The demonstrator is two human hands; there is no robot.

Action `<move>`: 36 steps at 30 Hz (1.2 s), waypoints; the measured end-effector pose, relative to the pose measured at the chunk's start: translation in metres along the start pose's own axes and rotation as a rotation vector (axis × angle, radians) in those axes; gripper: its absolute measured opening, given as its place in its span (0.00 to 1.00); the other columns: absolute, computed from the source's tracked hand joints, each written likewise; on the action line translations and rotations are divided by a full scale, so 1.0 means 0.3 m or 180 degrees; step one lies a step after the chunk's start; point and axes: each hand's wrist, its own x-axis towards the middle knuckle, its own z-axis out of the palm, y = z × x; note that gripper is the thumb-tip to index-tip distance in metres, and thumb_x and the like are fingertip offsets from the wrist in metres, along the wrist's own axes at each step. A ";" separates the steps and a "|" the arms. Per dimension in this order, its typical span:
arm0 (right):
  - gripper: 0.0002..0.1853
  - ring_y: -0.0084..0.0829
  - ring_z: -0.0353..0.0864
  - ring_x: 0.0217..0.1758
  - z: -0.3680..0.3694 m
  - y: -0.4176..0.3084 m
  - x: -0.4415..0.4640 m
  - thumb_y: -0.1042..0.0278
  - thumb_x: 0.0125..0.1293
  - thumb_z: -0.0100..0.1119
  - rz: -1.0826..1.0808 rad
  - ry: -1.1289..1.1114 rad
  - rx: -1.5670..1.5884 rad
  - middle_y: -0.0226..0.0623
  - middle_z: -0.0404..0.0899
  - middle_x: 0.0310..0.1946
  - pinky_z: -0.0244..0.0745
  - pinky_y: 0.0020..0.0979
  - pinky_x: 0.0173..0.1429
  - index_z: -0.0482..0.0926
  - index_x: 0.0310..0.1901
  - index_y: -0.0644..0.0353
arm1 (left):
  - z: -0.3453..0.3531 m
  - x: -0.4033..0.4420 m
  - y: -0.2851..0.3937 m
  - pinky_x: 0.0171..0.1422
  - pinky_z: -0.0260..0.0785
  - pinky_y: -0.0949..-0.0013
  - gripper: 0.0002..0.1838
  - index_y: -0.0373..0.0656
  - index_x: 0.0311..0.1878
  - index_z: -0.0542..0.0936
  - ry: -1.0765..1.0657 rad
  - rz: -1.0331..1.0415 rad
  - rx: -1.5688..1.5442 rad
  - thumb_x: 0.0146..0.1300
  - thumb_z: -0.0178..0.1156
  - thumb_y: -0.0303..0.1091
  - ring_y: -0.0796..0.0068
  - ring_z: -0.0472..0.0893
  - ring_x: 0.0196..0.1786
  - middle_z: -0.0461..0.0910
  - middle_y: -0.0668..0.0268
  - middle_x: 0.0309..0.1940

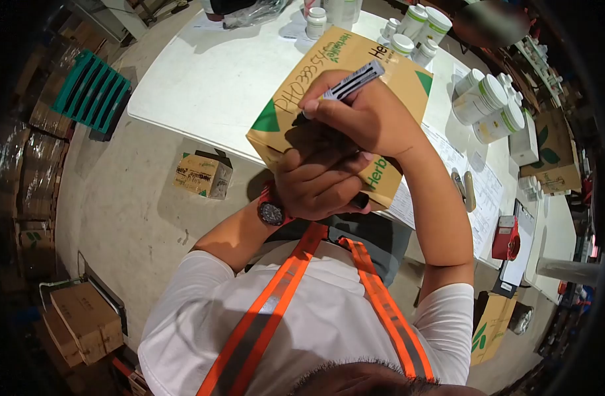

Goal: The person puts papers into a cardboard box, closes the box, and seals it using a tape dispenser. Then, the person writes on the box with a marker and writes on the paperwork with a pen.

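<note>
A cardboard box (400,69) with green corner patches sits at the near edge of the white table. Black handwriting, letters and numbers, runs along its top. My right hand (362,112) is closed around a white and black marker pen (355,80), its tip end low over the box near the start of the writing. Just below it, my left hand (319,185) is curled against the box's near side. A short black piece, apparently the marker cap (360,200), pokes out from its fingers. A watch (271,212) is on my left wrist.
White bottles and tubs (480,102) stand on the table (197,79) behind and right of the box. Printed papers (484,191) and a red tape dispenser (506,239) lie at right. A small carton (200,175) and a green crate (91,92) are on the floor at left.
</note>
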 end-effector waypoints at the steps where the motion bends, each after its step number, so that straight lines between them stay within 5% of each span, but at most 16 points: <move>1: 0.10 0.21 0.81 0.40 0.005 0.005 0.005 0.63 0.72 0.61 0.0020 -0.0043 0.0056 0.29 0.85 0.35 0.76 0.25 0.46 0.84 0.43 0.61 | 0.001 0.003 0.001 0.52 0.61 0.69 0.17 0.55 0.42 0.74 0.0052 0.0029 0.0066 0.70 0.62 0.57 0.76 0.87 0.51 0.89 0.76 0.49; 8: 0.09 0.22 0.81 0.39 -0.006 0.016 0.011 0.65 0.72 0.62 0.0263 -0.0396 0.0453 0.30 0.84 0.35 0.76 0.26 0.46 0.84 0.43 0.62 | 0.004 -0.013 0.000 0.53 0.62 0.70 0.15 0.55 0.43 0.72 0.0111 0.0095 -0.0073 0.73 0.58 0.55 0.80 0.86 0.52 0.88 0.74 0.53; 17: 0.04 0.23 0.81 0.40 0.008 -0.005 0.010 0.74 0.65 0.58 0.0027 0.0059 0.0085 0.32 0.83 0.34 0.76 0.27 0.47 0.81 0.37 0.64 | -0.001 -0.008 0.000 0.59 0.65 0.70 0.17 0.54 0.44 0.72 0.0067 0.0112 -0.0021 0.73 0.58 0.56 0.78 0.85 0.56 0.88 0.72 0.53; 29: 0.08 0.20 0.78 0.38 0.001 0.023 0.021 0.66 0.68 0.61 -0.0163 0.0142 -0.0061 0.29 0.81 0.33 0.73 0.25 0.44 0.82 0.40 0.63 | -0.010 -0.016 -0.001 0.46 0.59 0.72 0.18 0.55 0.43 0.73 -0.0054 0.0107 -0.0009 0.72 0.59 0.59 0.81 0.85 0.51 0.87 0.74 0.54; 32: 0.10 0.20 0.78 0.38 -0.046 0.029 0.027 0.63 0.70 0.62 0.0076 0.0160 0.0864 0.29 0.82 0.33 0.73 0.25 0.44 0.83 0.41 0.63 | -0.009 -0.019 -0.009 0.50 0.63 0.72 0.19 0.54 0.45 0.73 -0.0111 0.0134 -0.0026 0.72 0.59 0.59 0.78 0.85 0.49 0.87 0.73 0.54; 36: 0.13 0.20 0.79 0.37 -0.052 0.064 0.031 0.59 0.70 0.63 -0.0204 0.0151 0.0312 0.29 0.81 0.31 0.75 0.26 0.43 0.83 0.41 0.62 | -0.011 -0.013 -0.009 0.59 0.69 0.66 0.20 0.53 0.49 0.73 -0.0002 0.0180 -0.0087 0.72 0.59 0.58 0.74 0.84 0.48 0.87 0.70 0.54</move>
